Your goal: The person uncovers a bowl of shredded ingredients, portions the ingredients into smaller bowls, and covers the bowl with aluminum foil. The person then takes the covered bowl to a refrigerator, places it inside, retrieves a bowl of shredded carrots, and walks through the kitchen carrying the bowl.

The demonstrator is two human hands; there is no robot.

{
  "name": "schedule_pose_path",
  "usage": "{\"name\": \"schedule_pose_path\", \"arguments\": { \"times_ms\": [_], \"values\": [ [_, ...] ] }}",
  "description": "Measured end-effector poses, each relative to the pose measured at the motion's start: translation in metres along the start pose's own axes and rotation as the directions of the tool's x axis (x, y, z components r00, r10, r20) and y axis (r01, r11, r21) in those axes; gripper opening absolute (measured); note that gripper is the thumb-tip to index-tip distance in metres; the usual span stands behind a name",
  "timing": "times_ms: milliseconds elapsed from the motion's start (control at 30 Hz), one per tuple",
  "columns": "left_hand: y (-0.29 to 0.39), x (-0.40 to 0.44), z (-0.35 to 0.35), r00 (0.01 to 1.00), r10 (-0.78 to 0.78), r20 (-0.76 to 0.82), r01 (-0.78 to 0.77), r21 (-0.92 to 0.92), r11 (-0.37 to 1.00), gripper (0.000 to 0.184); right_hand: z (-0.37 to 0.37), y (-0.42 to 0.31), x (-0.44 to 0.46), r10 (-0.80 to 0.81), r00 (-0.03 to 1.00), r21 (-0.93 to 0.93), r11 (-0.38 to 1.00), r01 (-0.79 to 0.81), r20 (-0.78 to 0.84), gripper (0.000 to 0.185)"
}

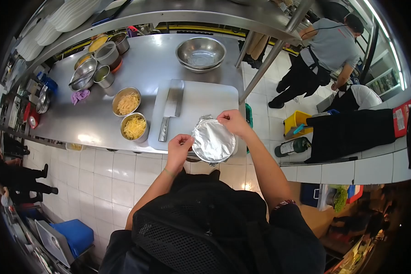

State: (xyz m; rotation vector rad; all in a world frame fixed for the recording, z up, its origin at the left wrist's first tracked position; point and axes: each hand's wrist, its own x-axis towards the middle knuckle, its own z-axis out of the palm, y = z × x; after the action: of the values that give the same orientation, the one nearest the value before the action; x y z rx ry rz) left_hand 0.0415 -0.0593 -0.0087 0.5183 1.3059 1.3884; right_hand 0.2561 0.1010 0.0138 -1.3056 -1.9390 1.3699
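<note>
A round container topped with aluminum foil [213, 140] sits at the front right of the white cutting board [205, 98]; the foil hides what is inside. My left hand [180, 145] pinches the foil's edge on the left side. At the upper right rim, my right hand [233, 122] grips the foil between thumb and fingers. A cleaver [172, 105] lies on the board, left of the container. Beside the board stand a metal bowl of shredded yellow food [135, 127] and a second bowl of paler shreds [127, 103].
Stacked steel bowls [201, 52] stand behind the board. Pots and containers, including a steel pot [104, 76], crowd the back left near a purple cloth [80, 96]. A metal post [274, 52] rises at the right. A person [329, 50] bends over farther right.
</note>
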Motion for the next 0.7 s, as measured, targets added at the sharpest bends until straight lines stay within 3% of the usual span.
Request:
{"name": "schedule_pose_path", "arguments": {
  "times_ms": [67, 100, 167, 300, 367, 400, 467, 500, 567, 700],
  "values": [
    [0.009, 0.003, 0.003, 0.999, -0.038, 0.024, 0.032, 0.21, 0.977, 0.007, -0.004, -0.01, -0.001, 0.062, 0.997, -0.035, 0.998, -0.06, 0.039, 0.012],
    [0.007, 0.007, -0.001, 0.999, -0.034, 0.024, 0.028, 0.209, 0.977, 0.007, -0.005, -0.012, -0.001, 0.059, 0.998, -0.036, 0.998, -0.057, 0.038, 0.012],
    [-0.005, 0.021, -0.014, 0.944, -0.312, 0.108, 0.326, -0.165, 0.931, 0.005, -0.007, -0.015, 0.0, 0.098, 0.992, 0.005, 0.995, -0.099, 0.077, 0.012],
    [-0.013, 0.016, -0.014, 0.913, -0.348, 0.213, 0.402, -0.319, 0.858, 0.011, -0.002, -0.009, 0.002, 0.092, 0.993, 0.039, 0.995, -0.095, 0.074, 0.012],
    [-0.012, 0.005, -0.003, 0.96, -0.281, 0.005, 0.264, -0.357, 0.896, 0.009, 0.001, -0.003, 0.001, 0.038, 0.999, 0.026, 0.999, -0.038, 0.022, 0.011],
    [-0.011, 0.002, 0.001, 0.959, -0.283, 0.004, 0.266, -0.356, 0.896, 0.009, 0.002, -0.003, 0.0, 0.039, 0.999, 0.027, 0.999, -0.04, 0.022, 0.011],
    [-0.008, -0.004, 0.007, 0.986, -0.112, -0.125, 0.098, -0.113, 0.989, 0.014, 0.003, -0.004, -0.001, 0.061, 0.998, 0.021, 0.998, -0.061, 0.007, 0.011],
    [-0.005, -0.005, 0.009, 0.985, -0.11, -0.13, 0.095, -0.118, 0.988, 0.014, 0.004, -0.004, -0.001, 0.058, 0.998, 0.017, 0.998, -0.058, 0.013, 0.011],
    [0.002, -0.006, 0.01, 0.994, 0.08, -0.08, -0.068, 0.143, 0.987, 0.019, 0.006, -0.006, -0.002, 0.018, 0.999, -0.016, 1.0, -0.018, -0.043, 0.011],
    [0.004, -0.006, 0.011, 0.988, 0.11, -0.105, -0.088, 0.195, 0.977, 0.015, 0.007, -0.003, -0.004, 0.014, 0.996, -0.018, 1.0, -0.015, -0.085, 0.012]
  ]
}}
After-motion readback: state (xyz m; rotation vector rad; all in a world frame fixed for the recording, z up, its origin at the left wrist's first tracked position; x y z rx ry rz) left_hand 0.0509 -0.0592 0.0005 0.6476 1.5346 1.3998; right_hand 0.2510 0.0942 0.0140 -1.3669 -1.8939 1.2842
